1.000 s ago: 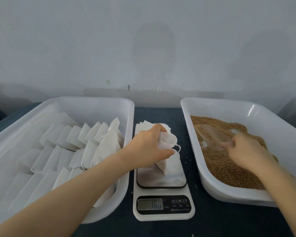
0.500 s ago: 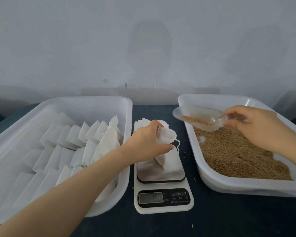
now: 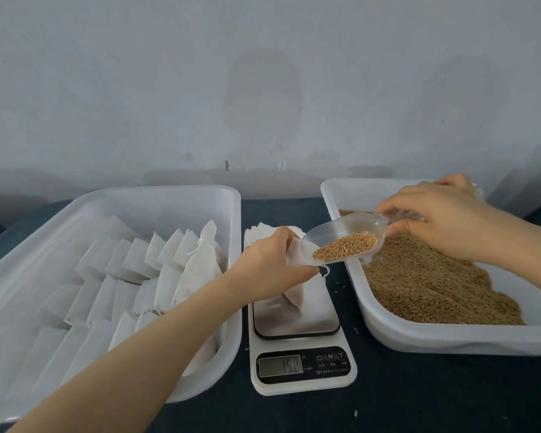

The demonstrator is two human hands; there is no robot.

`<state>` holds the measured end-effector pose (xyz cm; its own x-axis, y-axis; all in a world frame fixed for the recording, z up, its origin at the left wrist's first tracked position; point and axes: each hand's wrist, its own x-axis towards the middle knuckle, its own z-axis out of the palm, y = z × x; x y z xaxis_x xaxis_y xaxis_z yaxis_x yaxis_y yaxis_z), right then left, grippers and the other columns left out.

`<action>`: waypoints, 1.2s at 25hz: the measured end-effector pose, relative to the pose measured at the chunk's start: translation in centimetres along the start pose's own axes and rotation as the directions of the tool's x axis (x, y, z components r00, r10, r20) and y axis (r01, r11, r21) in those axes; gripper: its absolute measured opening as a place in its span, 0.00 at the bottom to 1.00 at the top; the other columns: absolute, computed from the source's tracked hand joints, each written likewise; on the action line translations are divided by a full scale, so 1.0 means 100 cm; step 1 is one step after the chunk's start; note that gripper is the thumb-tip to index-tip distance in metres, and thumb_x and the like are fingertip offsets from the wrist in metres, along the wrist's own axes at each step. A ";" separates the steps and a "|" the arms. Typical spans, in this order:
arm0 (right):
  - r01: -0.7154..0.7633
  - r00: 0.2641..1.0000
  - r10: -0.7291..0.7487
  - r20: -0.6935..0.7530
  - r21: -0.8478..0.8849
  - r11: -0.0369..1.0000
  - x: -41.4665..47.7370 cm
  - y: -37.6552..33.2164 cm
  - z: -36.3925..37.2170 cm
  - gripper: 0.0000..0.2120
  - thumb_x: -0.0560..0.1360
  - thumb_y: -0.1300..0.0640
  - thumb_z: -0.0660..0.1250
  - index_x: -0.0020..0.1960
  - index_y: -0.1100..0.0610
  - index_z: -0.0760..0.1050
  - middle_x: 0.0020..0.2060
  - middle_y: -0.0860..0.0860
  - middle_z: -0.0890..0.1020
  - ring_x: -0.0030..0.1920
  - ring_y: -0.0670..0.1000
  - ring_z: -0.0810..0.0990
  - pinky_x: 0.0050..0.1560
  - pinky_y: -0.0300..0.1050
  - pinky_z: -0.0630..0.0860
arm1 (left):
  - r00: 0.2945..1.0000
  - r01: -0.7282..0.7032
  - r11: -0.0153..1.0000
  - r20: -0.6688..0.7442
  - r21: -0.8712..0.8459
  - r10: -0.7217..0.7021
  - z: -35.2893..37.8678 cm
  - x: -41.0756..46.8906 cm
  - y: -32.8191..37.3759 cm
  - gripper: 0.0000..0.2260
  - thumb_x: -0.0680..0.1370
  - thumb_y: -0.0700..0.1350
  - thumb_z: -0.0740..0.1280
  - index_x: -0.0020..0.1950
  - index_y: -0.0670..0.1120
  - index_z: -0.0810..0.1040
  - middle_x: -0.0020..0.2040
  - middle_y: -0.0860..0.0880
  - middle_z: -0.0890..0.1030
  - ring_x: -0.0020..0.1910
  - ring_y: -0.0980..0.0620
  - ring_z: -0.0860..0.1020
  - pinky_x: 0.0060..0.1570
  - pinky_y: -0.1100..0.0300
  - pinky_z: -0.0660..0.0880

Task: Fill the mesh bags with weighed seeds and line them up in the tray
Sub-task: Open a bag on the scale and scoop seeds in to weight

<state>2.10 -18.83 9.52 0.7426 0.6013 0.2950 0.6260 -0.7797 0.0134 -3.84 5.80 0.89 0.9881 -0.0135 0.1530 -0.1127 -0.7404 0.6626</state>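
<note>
We see soft, even, bright light with a cool cast. Faint, blurred shadows lie on the wall (image 3: 263, 89). The left tray (image 3: 156, 195) and its white bags (image 3: 138, 260) wash out, losing detail. Digits on the scale display (image 3: 280, 366) are smeared. The scale platform (image 3: 313, 317) reflects a dull sheen. Wide-angle distortion bows tray rims near the frame edges.

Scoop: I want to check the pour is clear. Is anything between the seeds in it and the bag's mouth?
Nothing visible. The scoop, held by the right hand, has its lip right at the open mouth of the bag, which the left hand holds over the scale.
</note>
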 end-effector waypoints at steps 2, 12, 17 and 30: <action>0.016 1.000 -0.017 -0.011 -0.053 0.998 0.005 0.000 -0.002 0.16 0.71 0.40 0.64 0.58 0.40 0.76 0.49 0.35 0.78 0.54 0.41 0.71 0.50 0.36 0.47 | 1.000 -0.001 1.000 0.004 -0.002 0.001 0.000 0.000 0.001 0.21 0.70 0.61 0.70 0.56 0.55 0.67 0.48 0.60 0.74 0.47 0.58 0.75 0.44 0.65 0.72; 0.112 0.994 -0.107 0.033 -0.283 0.953 0.028 -0.017 -0.025 0.11 0.74 0.42 0.63 0.55 0.40 0.77 0.48 0.39 0.79 0.53 0.43 0.72 0.56 0.44 0.48 | 1.000 -0.007 1.000 -0.016 0.005 0.007 0.000 0.001 0.001 0.24 0.69 0.66 0.69 0.58 0.57 0.66 0.50 0.60 0.74 0.50 0.56 0.76 0.50 0.58 0.77; 0.164 0.986 -0.152 0.064 -0.349 0.922 0.035 -0.023 -0.034 0.11 0.75 0.42 0.62 0.55 0.42 0.77 0.45 0.41 0.78 0.51 0.44 0.72 0.58 0.47 0.49 | 0.999 -0.017 1.000 -0.036 0.011 0.018 0.000 0.001 0.000 0.26 0.68 0.66 0.68 0.60 0.55 0.68 0.52 0.59 0.76 0.50 0.57 0.77 0.49 0.59 0.76; 0.213 0.977 -0.196 0.088 -0.509 0.834 0.038 -0.044 -0.044 0.13 0.76 0.41 0.59 0.58 0.41 0.75 0.48 0.42 0.77 0.53 0.46 0.71 0.60 0.49 0.49 | 0.999 0.003 1.000 -0.036 -0.013 -0.004 0.000 0.001 0.000 0.27 0.69 0.66 0.69 0.61 0.55 0.68 0.53 0.58 0.75 0.53 0.53 0.75 0.52 0.58 0.73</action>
<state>1.08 -13.90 14.79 0.6231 0.7556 0.2019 0.5592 -0.6109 0.5604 -3.78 5.76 0.93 0.9842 0.0137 0.1768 -0.1107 -0.7314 0.6729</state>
